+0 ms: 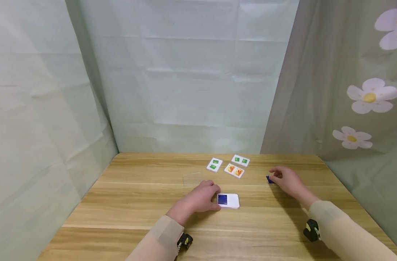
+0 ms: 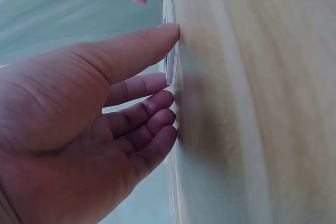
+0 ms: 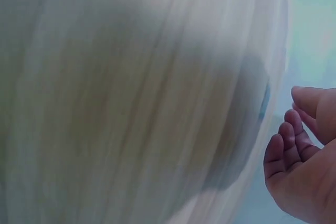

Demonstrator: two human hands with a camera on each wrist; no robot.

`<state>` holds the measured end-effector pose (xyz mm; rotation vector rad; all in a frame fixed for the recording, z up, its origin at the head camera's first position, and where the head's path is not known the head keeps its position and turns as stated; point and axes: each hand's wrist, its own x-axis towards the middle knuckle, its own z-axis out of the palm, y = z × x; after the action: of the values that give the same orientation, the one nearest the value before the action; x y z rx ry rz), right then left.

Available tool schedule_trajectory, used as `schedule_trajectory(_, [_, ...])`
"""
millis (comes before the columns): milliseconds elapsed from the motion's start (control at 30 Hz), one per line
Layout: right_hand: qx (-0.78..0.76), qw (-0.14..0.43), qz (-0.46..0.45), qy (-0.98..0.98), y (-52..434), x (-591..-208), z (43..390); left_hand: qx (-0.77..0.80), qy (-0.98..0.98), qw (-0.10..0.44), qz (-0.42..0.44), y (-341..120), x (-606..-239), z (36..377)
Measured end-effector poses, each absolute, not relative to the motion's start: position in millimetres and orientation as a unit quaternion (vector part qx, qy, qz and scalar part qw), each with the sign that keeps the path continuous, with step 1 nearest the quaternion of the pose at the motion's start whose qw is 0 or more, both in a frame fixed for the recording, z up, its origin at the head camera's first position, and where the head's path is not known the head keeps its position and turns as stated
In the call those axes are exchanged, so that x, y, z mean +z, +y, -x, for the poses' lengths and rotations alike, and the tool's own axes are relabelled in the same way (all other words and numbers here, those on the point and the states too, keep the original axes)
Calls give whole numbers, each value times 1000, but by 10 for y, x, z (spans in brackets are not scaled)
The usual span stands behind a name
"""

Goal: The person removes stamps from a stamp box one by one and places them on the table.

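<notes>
Your left hand rests on the counter, fingers relaxed, touching the white card stack's left edge. Your right hand, fingers loosely curled, touches a small blue card at mid-right.

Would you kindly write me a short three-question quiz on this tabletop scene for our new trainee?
1. True or false: the left hand rests at the white card stack with a blue square.
2. Which colour is the small piece at the right hand? A red, B dark blue, C yellow.
3. Fill in: beyond the hands lie two cards with green squares and one card with ___ pictures.

Key: 1 true. 2 B, the small dark blue piece. 3 orange.
</notes>
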<state>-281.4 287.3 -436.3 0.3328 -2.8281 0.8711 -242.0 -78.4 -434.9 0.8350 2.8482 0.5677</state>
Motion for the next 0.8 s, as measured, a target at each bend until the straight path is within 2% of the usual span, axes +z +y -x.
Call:
schedule_trajectory(100, [303,80,-127,-941,2757,-4328,2776,192,941,62,-273,-792,-4349,2415])
schedule_trajectory(800, [357,-34,-184,-915,1909,-4204,2547,191,938,58,-284,-768,-4336,2429])
